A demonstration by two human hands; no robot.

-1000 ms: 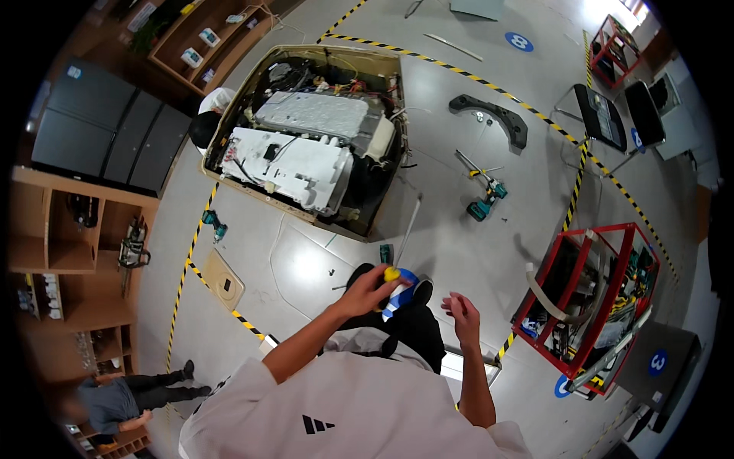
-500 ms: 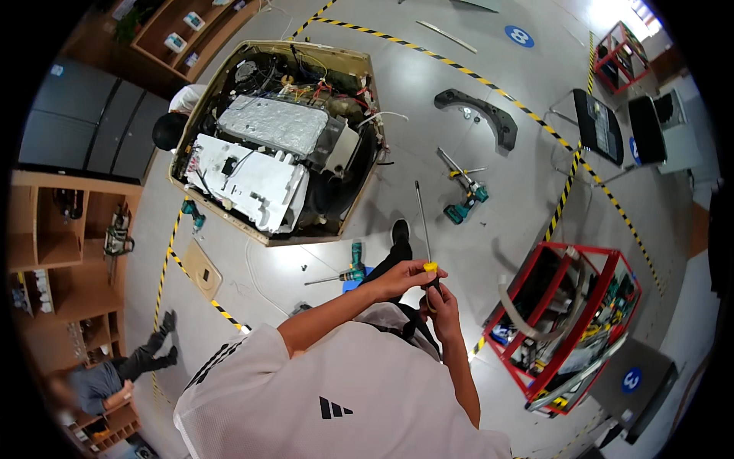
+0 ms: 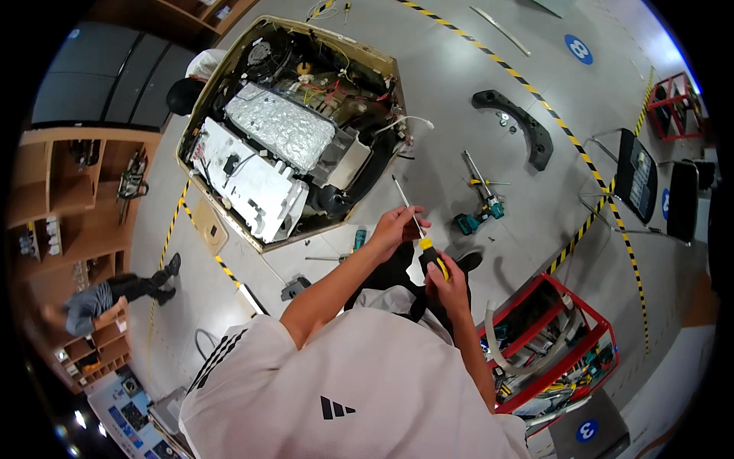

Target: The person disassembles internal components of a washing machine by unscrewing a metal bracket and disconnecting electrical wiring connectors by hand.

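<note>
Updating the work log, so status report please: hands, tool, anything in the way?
Right hand gripping screwdriver by its handle; left hand on its shaft. Tip free, touching nothing. Teal drill lies apart; nothing seen blocking the hands.

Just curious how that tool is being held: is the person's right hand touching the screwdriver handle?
Touching. The head view shows the right hand's fingers closed around the lower part of the black-and-yellow screwdriver handle.

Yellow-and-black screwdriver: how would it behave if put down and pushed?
The screwdriver should be stiff: its shaft looks like straight metal. The thick handle, in the right hand, probably makes that end heavier. Being slender, it may roll if pushed on the smooth-looking floor.
</note>
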